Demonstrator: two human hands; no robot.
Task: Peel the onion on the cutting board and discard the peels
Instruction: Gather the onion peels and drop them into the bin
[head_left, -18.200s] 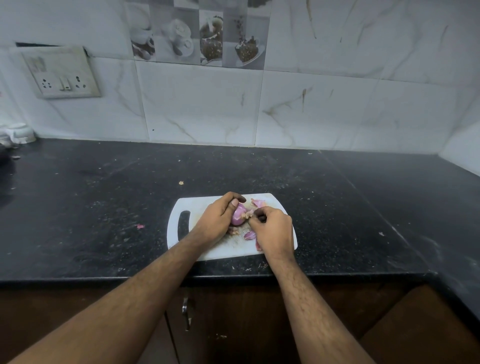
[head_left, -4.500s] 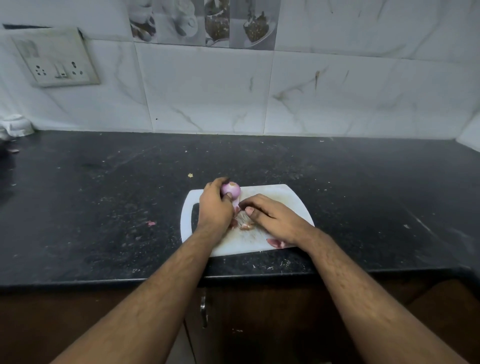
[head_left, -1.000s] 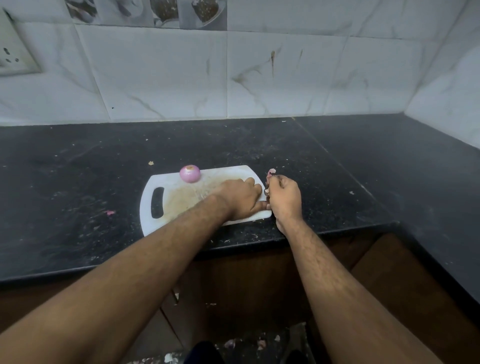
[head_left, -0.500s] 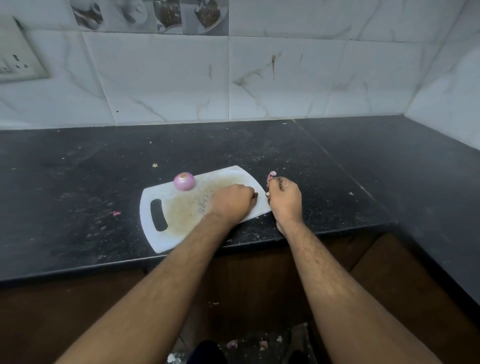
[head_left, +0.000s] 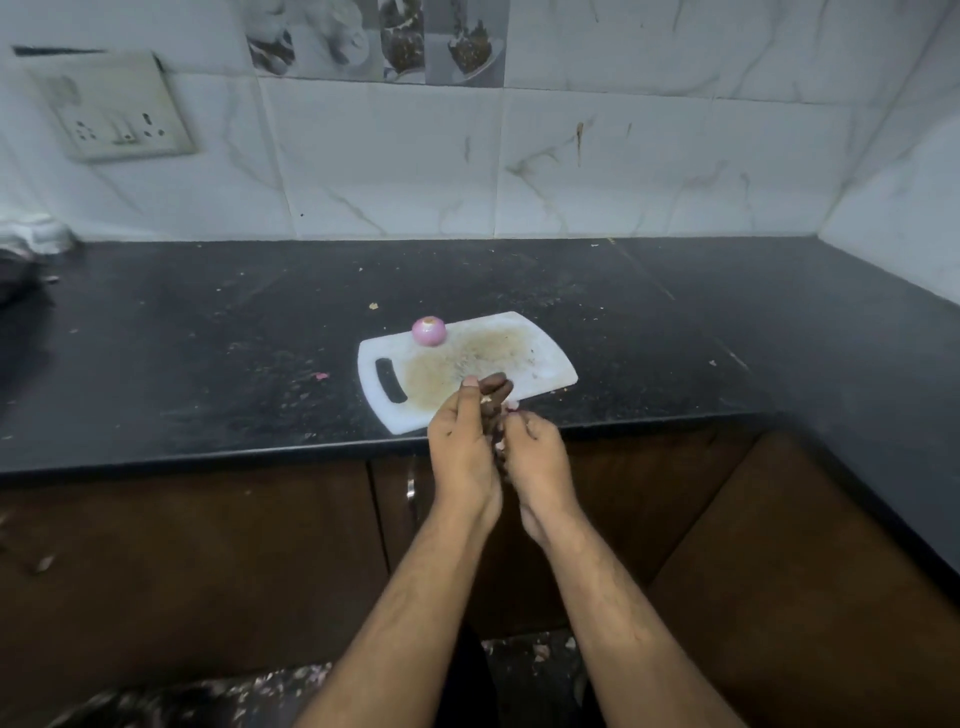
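A person's left hand (head_left: 464, 441) and right hand (head_left: 535, 457) are hovering together at the counter's (head_left: 208, 364) front edge, fingers curling inward around scraps of pink peel (head_left: 501, 446) showing between the palms. The peeled onion (head_left: 428, 331) is sitting alone at the far edge of the white cutting board (head_left: 545, 364), whose stained middle is carrying only fine crumbs. More peel bits are lying on the floor (head_left: 535, 654) below.

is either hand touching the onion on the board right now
Apart. In the head view the onion sits alone at the far edge of the cutting board, while the left hand and right hand are cupped together at the counter's front edge.
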